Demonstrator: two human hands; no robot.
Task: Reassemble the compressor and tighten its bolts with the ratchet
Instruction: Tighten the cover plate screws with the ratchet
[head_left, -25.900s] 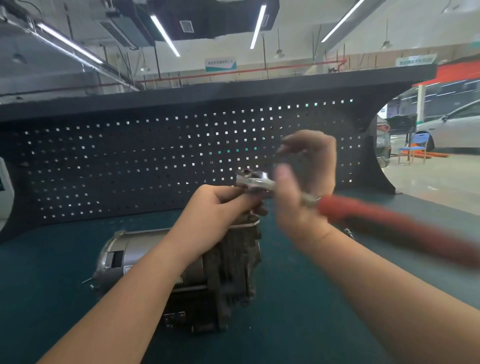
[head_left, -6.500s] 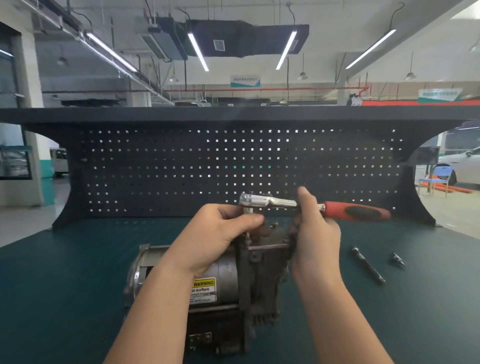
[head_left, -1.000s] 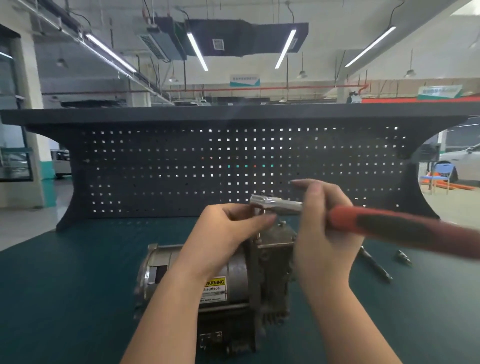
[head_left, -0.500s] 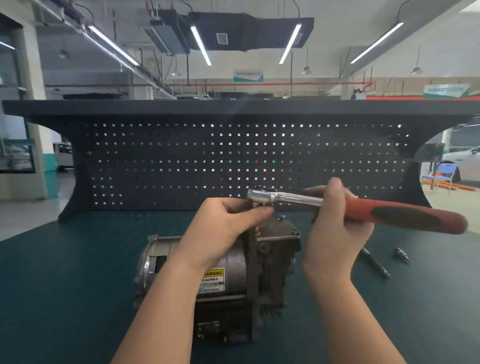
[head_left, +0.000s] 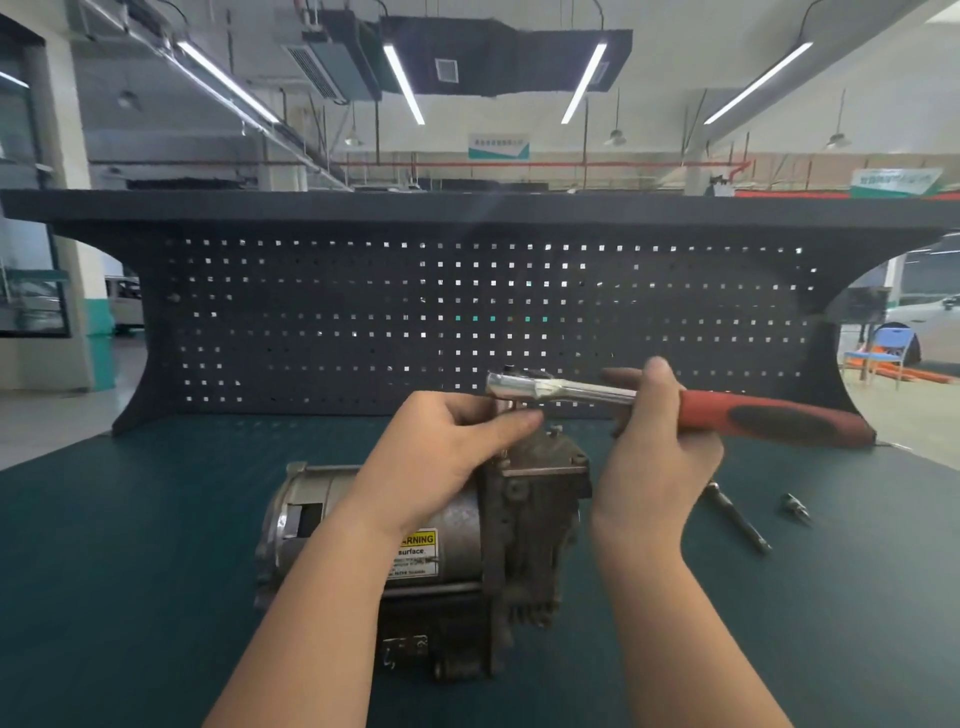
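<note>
1. A dark green bench top filled the lower part of the view, with a black pegboard standing upright along its far edge.
2. The compressor lay on its side near the middle of the bench, its silver motor housing pointing left and its darker, grimy cast head to the right. A yellow warning label showed on the housing, partly hidden by the left forearm.
3. The left hand reached over the top of the compressor, its fingers curled around something just beneath the head of the ratchet. What exactly it pinched there, a socket or a bolt, could not be told, since the fingers covered it.
4. The ratchet was held roughly level above the compressor's head, its chrome head to the left and its red and black handle running out to the right.
5. The right hand gripped the ratchet where the chrome shank met the red handle, thumb up over the top and fingers wrapped behind.
6. To the right of that hand, a thin extension bar lay flat on the bench, angled away from the compressor.
7. Just beside it, further right, lay a small socket, apart from the bar and not touching it.
</note>
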